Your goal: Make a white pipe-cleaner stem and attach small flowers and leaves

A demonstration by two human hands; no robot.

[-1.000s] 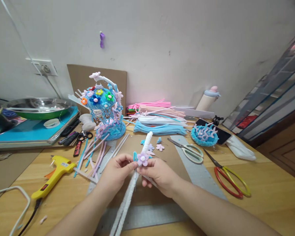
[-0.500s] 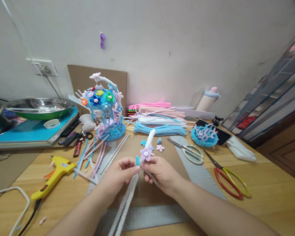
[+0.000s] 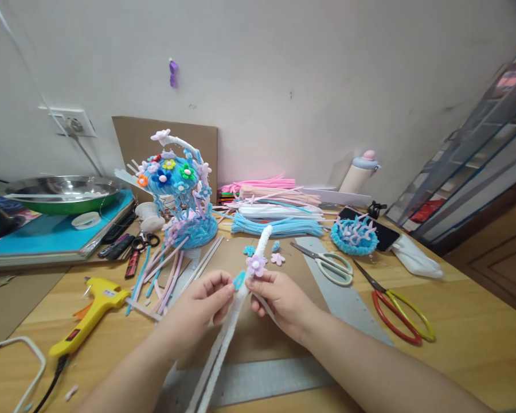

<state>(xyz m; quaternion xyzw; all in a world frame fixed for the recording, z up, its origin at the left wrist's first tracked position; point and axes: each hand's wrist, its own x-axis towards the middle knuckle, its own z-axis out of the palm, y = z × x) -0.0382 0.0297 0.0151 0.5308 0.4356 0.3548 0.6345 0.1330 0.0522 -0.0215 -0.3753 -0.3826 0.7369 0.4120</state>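
Note:
My left hand [image 3: 212,295] pinches a small blue pipe-cleaner loop [image 3: 239,280] between thumb and index finger, close to the left side of a white fuzzy stem [image 3: 234,315]. In my right hand [image 3: 275,295], the fingers are closed around that stem just below a lilac flower [image 3: 257,265] with a white centre. The stem's curled tip points up and away, and its two long ends run down toward me. Behind the stem, a blue flower [image 3: 249,250] and a pink flower [image 3: 277,258] lie on the cardboard [image 3: 301,287].
A yellow glue gun [image 3: 90,312] and cut strips lie left. A decorated blue pipe-cleaner lamp shape [image 3: 172,180] stands behind them. Pipe-cleaner bundles [image 3: 277,225] lie at the back. White-handled scissors [image 3: 333,268], red-and-yellow scissors [image 3: 402,315] and a blue dish [image 3: 354,236] are right.
My left hand has drawn slightly left and now holds the blue loop tilted beside the stem, where before it stood upright. The whole view has shifted slightly.

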